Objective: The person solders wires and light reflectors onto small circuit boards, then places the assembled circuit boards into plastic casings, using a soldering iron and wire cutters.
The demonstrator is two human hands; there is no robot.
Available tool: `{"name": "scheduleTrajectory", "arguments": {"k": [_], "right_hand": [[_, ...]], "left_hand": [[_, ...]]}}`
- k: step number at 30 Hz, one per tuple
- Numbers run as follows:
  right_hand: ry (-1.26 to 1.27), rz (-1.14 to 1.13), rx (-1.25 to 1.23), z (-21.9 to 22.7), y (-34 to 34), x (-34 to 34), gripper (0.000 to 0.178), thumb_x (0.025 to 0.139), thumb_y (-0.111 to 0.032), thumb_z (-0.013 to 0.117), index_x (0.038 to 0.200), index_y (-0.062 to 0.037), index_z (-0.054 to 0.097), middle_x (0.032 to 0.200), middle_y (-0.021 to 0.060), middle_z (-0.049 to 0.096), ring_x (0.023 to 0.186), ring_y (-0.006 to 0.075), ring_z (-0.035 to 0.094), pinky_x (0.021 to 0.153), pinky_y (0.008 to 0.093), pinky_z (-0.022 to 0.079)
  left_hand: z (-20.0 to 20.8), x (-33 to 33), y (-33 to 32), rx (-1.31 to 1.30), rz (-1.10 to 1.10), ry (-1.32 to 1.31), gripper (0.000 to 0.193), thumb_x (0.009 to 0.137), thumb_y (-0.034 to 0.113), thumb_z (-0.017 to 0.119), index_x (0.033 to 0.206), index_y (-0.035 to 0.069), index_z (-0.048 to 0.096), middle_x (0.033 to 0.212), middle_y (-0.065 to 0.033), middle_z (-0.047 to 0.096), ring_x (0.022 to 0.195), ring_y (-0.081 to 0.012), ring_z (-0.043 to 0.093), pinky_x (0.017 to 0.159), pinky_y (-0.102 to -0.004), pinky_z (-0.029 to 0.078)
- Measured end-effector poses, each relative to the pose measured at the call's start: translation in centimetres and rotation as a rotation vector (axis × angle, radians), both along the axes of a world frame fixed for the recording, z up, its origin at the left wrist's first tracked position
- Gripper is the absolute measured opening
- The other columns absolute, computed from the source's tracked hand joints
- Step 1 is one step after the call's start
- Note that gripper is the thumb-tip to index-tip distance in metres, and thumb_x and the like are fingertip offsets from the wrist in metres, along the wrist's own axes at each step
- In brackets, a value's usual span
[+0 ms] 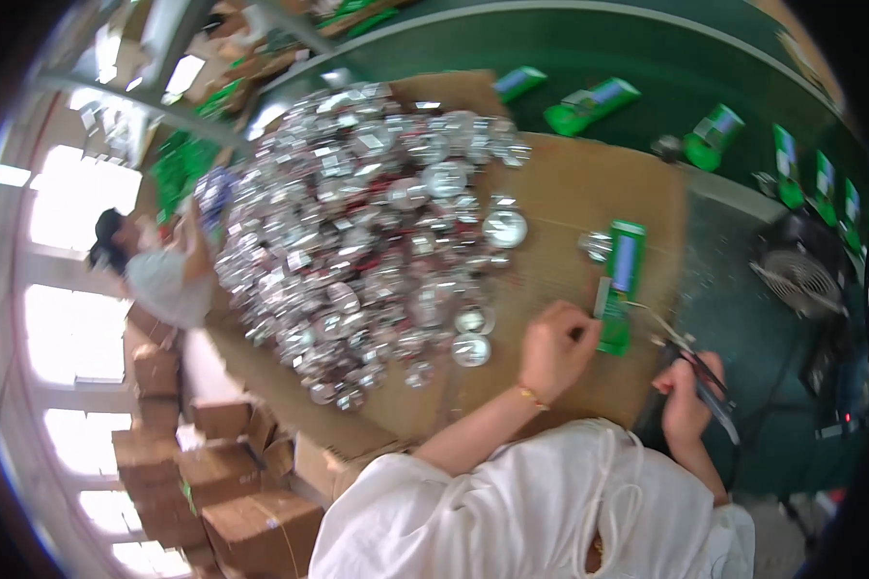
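A long green piece with a blue strip point(611, 333) lies on brown cardboard in front of me, a small shiny round part point(595, 246) beside its far end. My left hand point(557, 347) is closed in a pinch at the piece's near left side; what its fingers hold, if anything, is hidden. My right hand point(686, 398) is closed around a slim dark-handled tool point(713, 394), whose thin pale end points toward the green piece. Motion blurs the tool, so its exact kind is unclear.
A large heap of shiny, silvery round parts point(357, 241) covers the left of the cardboard point(570, 183). Several green pieces lie on the dark green conveyor belt point(647, 58) beyond. A black fan point(797, 265) stands right. Cardboard boxes point(261, 526) and another person point(169, 280) are at left.
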State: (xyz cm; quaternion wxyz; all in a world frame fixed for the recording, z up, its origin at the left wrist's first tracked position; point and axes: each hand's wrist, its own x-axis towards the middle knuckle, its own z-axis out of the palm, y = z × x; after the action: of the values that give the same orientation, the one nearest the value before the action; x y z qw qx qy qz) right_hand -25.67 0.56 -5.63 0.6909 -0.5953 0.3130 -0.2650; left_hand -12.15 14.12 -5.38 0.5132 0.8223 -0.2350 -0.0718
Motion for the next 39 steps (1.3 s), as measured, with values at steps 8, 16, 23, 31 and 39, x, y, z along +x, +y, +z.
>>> {"name": "scheduleTrajectory", "arguments": {"k": [8, 16, 23, 31, 39], "right_hand": [[-0.042, -0.179, -0.016, -0.4, -2.4, -1.9, 0.013, 0.087, -0.016, 0.050, 0.087, -0.0035, 0.047, 0.058, 0.0000, 0.044, 0.051, 0.0077, 0.043, 0.049, 0.0201, 0.033], [-0.025, -0.220, -0.093, -0.3, -3.6, -1.6, 0.016, 0.089, -0.019, 0.048, 0.078, -0.0074, 0.044, 0.057, -0.0017, 0.041, 0.051, 0.0060, 0.041, 0.049, 0.0196, 0.030], [0.033, -0.203, -0.107, -1.0, -4.0, -1.8, 0.018, 0.089, -0.021, 0.047, 0.077, -0.0072, 0.043, 0.057, -0.0011, 0.041, 0.051, 0.0070, 0.041, 0.050, 0.0205, 0.030], [0.069, -0.227, -0.059, -0.1, -4.5, -1.6, 0.020, 0.087, -0.024, 0.050, 0.081, -0.0070, 0.043, 0.057, -0.0006, 0.041, 0.049, 0.0075, 0.041, 0.048, 0.0208, 0.030], [0.255, -0.184, -0.067, 1.6, -4.4, -1.5, 0.037, 0.086, -0.031, 0.055, 0.089, 0.0048, 0.048, 0.069, 0.0119, 0.055, 0.065, 0.0203, 0.049, 0.062, 0.0352, 0.039]], "left_hand": [[3.3, 1.0, -0.2, 0.153, -0.020, -0.076, 0.018, 0.069, 0.020, 0.064, 0.063, 0.004, 0.058, 0.067, -0.0094, 0.056, 0.057, -0.0244, 0.056, 0.051, -0.0348, 0.045], [2.3, 1.4, -1.8, 0.284, -0.163, -0.171, 0.012, 0.067, 0.015, 0.058, 0.061, 0.005, 0.056, 0.062, -0.0104, 0.055, 0.060, -0.0294, 0.056, 0.054, -0.0392, 0.045], [4.1, 4.4, -4.2, 0.226, -0.135, -0.246, 0.013, 0.068, 0.014, 0.056, 0.061, 0.004, 0.055, 0.062, -0.0100, 0.054, 0.061, -0.0291, 0.056, 0.054, -0.0393, 0.045], [3.9, 8.6, -0.7, 0.450, 0.046, -0.415, 0.017, 0.071, 0.017, 0.057, 0.060, 0.004, 0.055, 0.064, -0.0096, 0.055, 0.060, -0.0274, 0.058, 0.054, -0.0390, 0.047], [7.1, 9.7, -2.7, 0.258, 0.005, -0.400, 0.014, 0.072, 0.016, 0.060, 0.062, 0.006, 0.057, 0.062, -0.0076, 0.054, 0.059, -0.0259, 0.056, 0.051, -0.0364, 0.044]]}}
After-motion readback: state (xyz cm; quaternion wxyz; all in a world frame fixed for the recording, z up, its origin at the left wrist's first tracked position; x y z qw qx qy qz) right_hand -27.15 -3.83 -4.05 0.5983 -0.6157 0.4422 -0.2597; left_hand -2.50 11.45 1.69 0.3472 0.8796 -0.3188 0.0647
